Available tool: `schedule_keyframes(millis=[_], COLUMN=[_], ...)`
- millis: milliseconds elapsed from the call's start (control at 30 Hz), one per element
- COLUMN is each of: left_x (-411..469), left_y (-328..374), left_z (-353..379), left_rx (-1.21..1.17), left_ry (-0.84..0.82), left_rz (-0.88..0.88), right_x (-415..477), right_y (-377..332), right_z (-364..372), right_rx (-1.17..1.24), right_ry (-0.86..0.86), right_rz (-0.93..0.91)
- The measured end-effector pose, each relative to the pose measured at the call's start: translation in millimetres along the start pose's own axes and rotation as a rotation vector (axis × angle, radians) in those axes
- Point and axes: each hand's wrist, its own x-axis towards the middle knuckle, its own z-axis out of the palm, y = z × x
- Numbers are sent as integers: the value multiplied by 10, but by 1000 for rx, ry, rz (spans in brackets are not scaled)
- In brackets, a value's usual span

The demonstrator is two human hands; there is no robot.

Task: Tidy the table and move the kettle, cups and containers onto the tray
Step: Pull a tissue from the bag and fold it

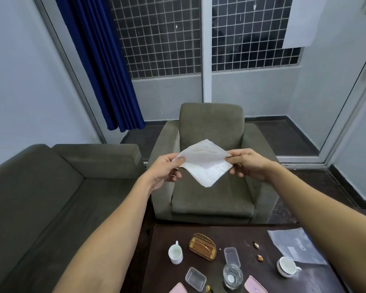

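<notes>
- Both grips are pinched shut on one thing: the left hand (164, 169) nips the left corner of a white napkin (204, 163) between thumb and fingertips, and the right hand (246, 164) nips the opposite corner.
- Held up in the air like that, the napkin hangs as a diamond, stretched flat between the two hands, well above the counter (230, 235) and in front of the grey armchair (211, 166).
- My read of the step: this is the tidying part, the napkin being squared up or folded, with none of the crockery picked up yet.
- Next move, as I judge it, calls for bringing the corners together, then setting the napkin down or slotting it into the woven holder (202, 246), which sits near the counter's middle.
- Down on the counter, a white cup (175, 253) stands upright on the left; it looks empty, though the inside is pale and hard to read.
- Over on the right, a second white cup (286, 267) lies tipped on its side, mouth toward the camera, nothing visible in it.
- Two clear plastic containers, one near the middle (232, 255) and one lower left (195, 279), both sit open and look empty.
- Between them stands a clear glass vessel (232, 275), seemingly empty; what it is I can't tell.
- Pink lids (255, 285) poke in at the bottom edge, a clear plastic bag (295, 246) lies flat at the right, and a few small wrappers (256, 245) are scattered about.
- No tray and no kettle show in this view, so the loading job is all still to come.
</notes>
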Motion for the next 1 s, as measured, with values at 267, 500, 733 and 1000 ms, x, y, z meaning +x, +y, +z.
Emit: schedule_keyframes(millis=[267,500,733,1000], left_x=[76,149,201,357], left_y=[14,-87,-51,-66], left_z=[79,216,391,578], left_rx=[-218,-77,-207,-383], left_ry=[-43,13,208,391], left_rz=[-82,-117,-52,-169], right_x=[79,65,19,65], right_y=[-33,96,143,218], right_z=[-7,-10,55,199], right_rx=[142,86,225,323], right_ry=[95,131,183,155], right_rz=[24,26,-61,265])
